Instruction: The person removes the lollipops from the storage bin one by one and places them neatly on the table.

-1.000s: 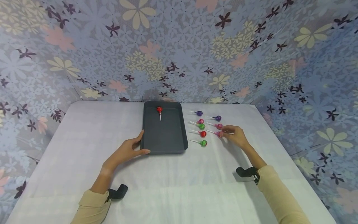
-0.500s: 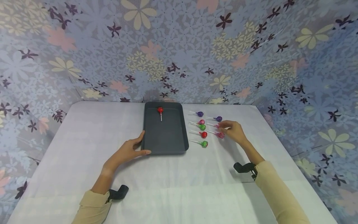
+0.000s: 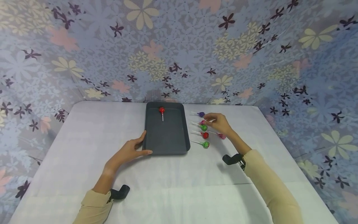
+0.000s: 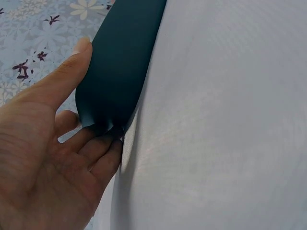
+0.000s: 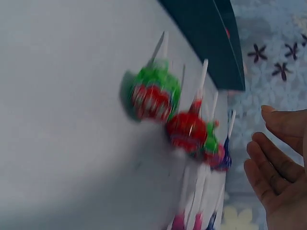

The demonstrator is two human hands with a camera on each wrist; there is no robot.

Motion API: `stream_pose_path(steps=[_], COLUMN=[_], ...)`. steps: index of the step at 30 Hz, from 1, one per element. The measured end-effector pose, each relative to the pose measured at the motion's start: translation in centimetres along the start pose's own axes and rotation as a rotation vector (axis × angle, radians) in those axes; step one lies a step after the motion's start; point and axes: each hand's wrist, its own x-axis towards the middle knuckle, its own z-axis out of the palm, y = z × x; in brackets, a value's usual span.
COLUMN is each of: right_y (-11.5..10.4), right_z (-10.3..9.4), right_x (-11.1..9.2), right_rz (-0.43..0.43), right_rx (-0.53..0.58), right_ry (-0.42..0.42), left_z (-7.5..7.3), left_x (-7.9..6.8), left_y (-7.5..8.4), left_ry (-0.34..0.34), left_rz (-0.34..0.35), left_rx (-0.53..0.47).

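My left hand [image 3: 130, 151] grips the near left corner of a dark grey tray [image 3: 167, 148], thumb at the rim and fingers curled against its side, as the left wrist view shows. One red lollipop [image 3: 162, 110] lies inside the tray. Over the lollipops to the right of the tray hovers my right hand [image 3: 219, 123], its fingers loosely bent and, in the right wrist view, holding nothing. Near its fingertips are a purple lollipop [image 3: 201, 114] and a pink lollipop [image 3: 202, 122]. Closer to me lie a red lollipop [image 5: 184, 132] and a green lollipop [image 5: 156, 93]. The hand hides some others from the head view.
A white cloth [image 3: 173, 193] covers the table. A flowered fabric wall [image 3: 179, 62] rises right behind the tray and along both sides. Another pink lollipop [image 3: 222, 136] lies below the right wrist.
My right hand has moved left and away from me, from the right column of lollipops to above the left column. The left hand stays on the tray.
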Motion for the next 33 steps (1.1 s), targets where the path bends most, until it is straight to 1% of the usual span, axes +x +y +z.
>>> stream_pose_path(steps=[5,11,13,16,20,24,26,33], right_y=[-1.6,-4.2,-5.0,-5.9,-6.6,-7.1,-7.3,-8.0], right_z=[1.1,2.3,2.8,3.6,4.5,5.5,6.0,7.9], right_x=[1.8,4.2,4.9,5.9,7.0,7.9,8.3,9.7], right_rz=[-0.046,-0.068,-0.079,-0.115,-0.167,-0.159,-0.148,-0.116], right_rx=[0.063,0.047,0.058,0.069,0.051,0.037,0.027,-0.016], right_ry=[-0.045,-0.097,-0.117,-0.138,-0.155,-0.166,-0.177,-0.218], left_z=[-0.3,-0.4,-0.4,-0.3,-0.3,-0.2,-0.2,0.1], left_x=[0.2,0.3,0.4,0.5,0.6,0.5,0.4,-0.1], left_y=[0.3,0.6,0.6,0.6,0.5,0.4,0.3,0.0], left_ry=[0.006,0.003,0.001,0.006,0.006,0.007,0.012,0.012], left_rz=[0.008,-0.003,-0.005,-0.007,0.003,0.006,-0.005,-0.002], left_rx=[-0.010,-0.023,-0.026,-0.025,-0.017,0.000,-0.003,-0.030])
